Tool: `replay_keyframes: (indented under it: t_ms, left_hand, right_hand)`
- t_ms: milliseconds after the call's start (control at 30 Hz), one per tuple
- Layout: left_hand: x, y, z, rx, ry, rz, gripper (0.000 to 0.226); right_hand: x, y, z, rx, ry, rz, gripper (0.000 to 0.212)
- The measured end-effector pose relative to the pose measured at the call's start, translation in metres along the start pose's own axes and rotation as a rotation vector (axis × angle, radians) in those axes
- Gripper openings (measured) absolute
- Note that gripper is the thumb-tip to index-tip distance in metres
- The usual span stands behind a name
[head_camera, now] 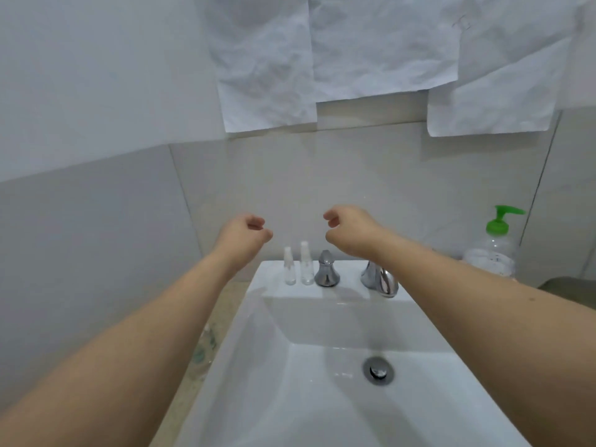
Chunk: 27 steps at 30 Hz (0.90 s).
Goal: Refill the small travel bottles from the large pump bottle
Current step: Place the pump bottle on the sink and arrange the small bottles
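Two small clear travel bottles stand side by side on the back ledge of the white sink (267, 275): the shorter one (289, 268) on the left, the taller one (306, 265) on the right. A large clear pump bottle (493, 250) with a green pump stands on the counter at the far right. My left hand (246, 235) hovers above and left of the small bottles, fingers curled loosely, holding nothing. My right hand (350, 232) hovers above the tap, fingers curled the same way, empty.
A chrome tap handle (326, 271) and chrome spout (380, 280) sit on the ledge right of the small bottles. The basin has a metal drain (378, 371). Crumpled white paper sheets (348, 53) hang on the wall above. Another clear bottle (204, 350) lies left of the sink.
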State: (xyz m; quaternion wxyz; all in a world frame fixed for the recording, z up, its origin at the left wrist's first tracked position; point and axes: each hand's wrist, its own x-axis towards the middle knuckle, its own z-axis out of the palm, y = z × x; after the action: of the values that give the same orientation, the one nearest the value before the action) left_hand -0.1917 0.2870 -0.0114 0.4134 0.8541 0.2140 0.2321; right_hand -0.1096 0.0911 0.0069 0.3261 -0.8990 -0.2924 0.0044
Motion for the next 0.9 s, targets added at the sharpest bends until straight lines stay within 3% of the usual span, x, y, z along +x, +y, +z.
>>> replay_keyframes:
  t_ms: [200,533,733,900]
  left_hand:
    - [0.028,-0.037,0.029,-0.011,-0.081,-0.054,0.036]
    - [0.054,-0.049,0.040,-0.032,-0.262,-0.002,0.043]
    - [0.061,-0.054,0.048,-0.007,-0.254,-0.022,0.032]
    - [0.062,-0.058,0.055,-0.007,-0.234,-0.018,0.012]
  right_hand:
    - [0.048,0.011,0.028,-0.046,-0.079,-0.033,0.048]
    - [0.086,0.016,0.051,-0.199,-0.227,-0.138,0.042]
    - [0.092,0.019,0.062,-0.239,-0.223,-0.174,0.018]
    - [0.092,0.022,0.065,-0.217,-0.181,-0.200,0.013]
